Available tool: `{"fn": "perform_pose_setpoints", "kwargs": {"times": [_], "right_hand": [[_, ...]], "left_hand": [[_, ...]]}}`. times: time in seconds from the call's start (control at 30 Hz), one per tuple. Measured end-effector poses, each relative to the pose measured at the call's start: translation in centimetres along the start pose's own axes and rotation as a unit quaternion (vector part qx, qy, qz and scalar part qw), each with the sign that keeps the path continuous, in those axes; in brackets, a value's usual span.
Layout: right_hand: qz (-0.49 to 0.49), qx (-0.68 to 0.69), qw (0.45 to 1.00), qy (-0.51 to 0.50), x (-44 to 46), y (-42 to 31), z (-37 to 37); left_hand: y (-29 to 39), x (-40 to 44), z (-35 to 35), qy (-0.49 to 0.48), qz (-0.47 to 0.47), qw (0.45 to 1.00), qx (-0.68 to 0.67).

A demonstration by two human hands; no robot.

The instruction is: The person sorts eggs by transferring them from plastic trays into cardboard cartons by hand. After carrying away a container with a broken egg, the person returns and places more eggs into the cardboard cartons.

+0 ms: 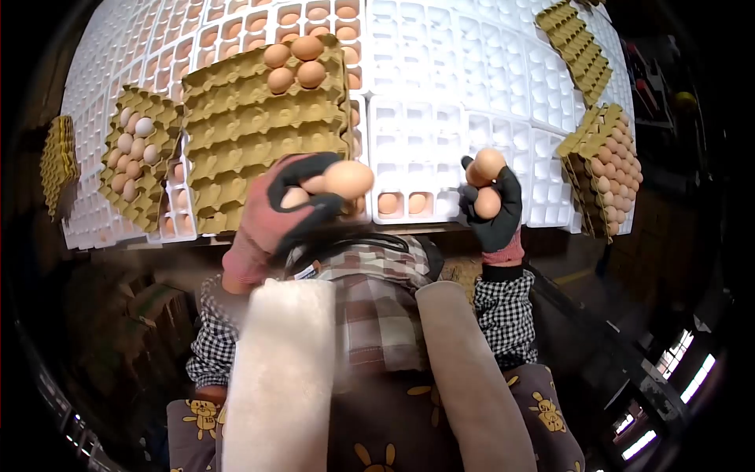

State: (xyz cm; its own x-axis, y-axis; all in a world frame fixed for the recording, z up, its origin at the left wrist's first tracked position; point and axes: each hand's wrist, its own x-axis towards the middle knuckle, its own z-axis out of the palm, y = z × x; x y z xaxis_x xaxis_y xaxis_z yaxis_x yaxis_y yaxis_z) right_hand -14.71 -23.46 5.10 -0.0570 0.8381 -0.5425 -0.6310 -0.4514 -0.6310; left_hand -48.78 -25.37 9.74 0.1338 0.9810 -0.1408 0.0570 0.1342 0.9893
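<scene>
My left hand (275, 216), in a red and black glove, is closed around brown eggs (348, 180) above the near right corner of a yellow-brown pulp egg tray (259, 145). On that tray's far right part sit several more eggs (307, 48). My right hand (501, 216), gloved the same way, grips brown eggs (488, 203) over the right side of a white foam egg tray (417, 145). Two eggs (388, 203) lie in this foam tray's nearest row, between my hands. Fingers partly hide the eggs in both hands.
More white foam trays (495, 39) cover the table, many on the left filled with eggs. A smaller pulp tray with eggs (126, 161) lies at left. A stack of pulp trays with eggs (609, 169) stands tilted at right; another pulp tray (576, 51) lies behind it.
</scene>
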Motion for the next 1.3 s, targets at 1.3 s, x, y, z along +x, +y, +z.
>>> {"fn": "perform_pose_setpoints", "kwargs": {"times": [1.3], "right_hand": [[-0.263,-0.529,0.775,-0.223,15.3,6.2,20.3]], "left_hand": [[-1.8,9.2,-10.3,0.203,0.040,0.976,-0.072]]}}
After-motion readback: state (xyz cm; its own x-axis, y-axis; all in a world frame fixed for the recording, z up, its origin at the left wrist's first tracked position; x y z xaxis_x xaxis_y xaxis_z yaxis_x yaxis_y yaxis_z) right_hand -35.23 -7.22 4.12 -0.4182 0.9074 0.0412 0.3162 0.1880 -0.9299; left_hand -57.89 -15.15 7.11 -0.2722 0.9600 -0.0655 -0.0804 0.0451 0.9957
